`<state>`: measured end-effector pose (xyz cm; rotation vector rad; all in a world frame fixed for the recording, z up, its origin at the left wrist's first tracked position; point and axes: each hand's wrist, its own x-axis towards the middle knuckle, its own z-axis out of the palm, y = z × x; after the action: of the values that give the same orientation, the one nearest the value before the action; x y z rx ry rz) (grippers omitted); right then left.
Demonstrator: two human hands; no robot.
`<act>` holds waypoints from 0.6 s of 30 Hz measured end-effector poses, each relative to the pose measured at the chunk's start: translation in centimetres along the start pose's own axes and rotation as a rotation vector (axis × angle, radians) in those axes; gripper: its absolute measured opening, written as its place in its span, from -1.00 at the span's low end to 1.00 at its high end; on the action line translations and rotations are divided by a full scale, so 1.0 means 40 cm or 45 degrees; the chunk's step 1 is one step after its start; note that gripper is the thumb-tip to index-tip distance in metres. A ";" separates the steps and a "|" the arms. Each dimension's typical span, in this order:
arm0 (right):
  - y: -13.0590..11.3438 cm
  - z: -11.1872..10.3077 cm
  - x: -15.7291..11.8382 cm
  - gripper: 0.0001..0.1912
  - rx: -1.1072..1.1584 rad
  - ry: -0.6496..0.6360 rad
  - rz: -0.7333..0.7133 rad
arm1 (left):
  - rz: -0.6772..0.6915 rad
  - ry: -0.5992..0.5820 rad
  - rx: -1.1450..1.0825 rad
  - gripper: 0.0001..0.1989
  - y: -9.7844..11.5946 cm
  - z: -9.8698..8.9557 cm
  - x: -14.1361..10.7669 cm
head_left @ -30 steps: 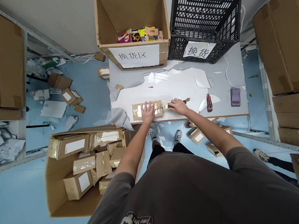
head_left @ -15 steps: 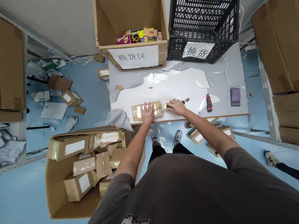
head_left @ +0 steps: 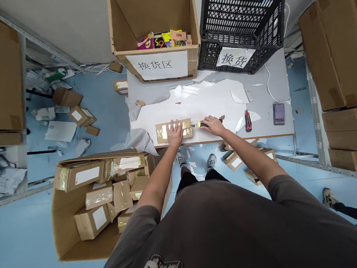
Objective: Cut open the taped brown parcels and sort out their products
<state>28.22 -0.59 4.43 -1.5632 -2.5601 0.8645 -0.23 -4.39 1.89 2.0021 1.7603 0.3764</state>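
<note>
A small taped cardboard package (head_left: 161, 134) lies at the front edge of the table (head_left: 201, 103). My left hand (head_left: 175, 134) rests flat on its top with the fingers spread. Just right of the package, my right hand (head_left: 212, 125) is closed round a yellow and black utility knife (head_left: 202, 125). The blade points left at the package's right end. A red and black cutter (head_left: 248, 121) lies farther right, beside a phone (head_left: 278, 113).
At the table's back stand a labelled carton (head_left: 157, 67) holding colourful boxes and a black plastic crate (head_left: 241, 28). A large carton (head_left: 57, 215) full of packages is at the lower left. Another person's shoe (head_left: 329, 198) shows at the right.
The knife in my right hand has moved slightly right, away from the package's end. My left hand stays on the package. At the far right, the other person's foot has shifted right.
</note>
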 end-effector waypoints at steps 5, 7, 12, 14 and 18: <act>0.067 0.083 -0.078 -0.60 0.481 0.235 0.682 | -0.005 -0.002 -0.041 -0.53 0.004 0.000 -0.003; 0.096 0.121 -0.091 -0.57 0.524 0.339 1.002 | -0.009 0.002 -0.048 -0.51 0.004 0.005 -0.004; 0.142 0.157 -0.068 -0.63 0.364 0.461 1.263 | -0.076 0.032 -0.042 -0.47 0.007 0.030 -0.007; 0.124 0.152 -0.056 -0.61 0.356 0.518 1.291 | -0.135 0.046 -0.036 -0.47 0.019 0.036 -0.007; -0.017 0.160 -0.033 -0.61 0.534 0.511 1.132 | -0.258 0.042 -0.021 -0.47 0.063 0.017 0.006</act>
<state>26.43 -4.76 -0.32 -2.3882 -1.2586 0.8945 2.30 -4.48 2.55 1.7944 1.9526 0.3580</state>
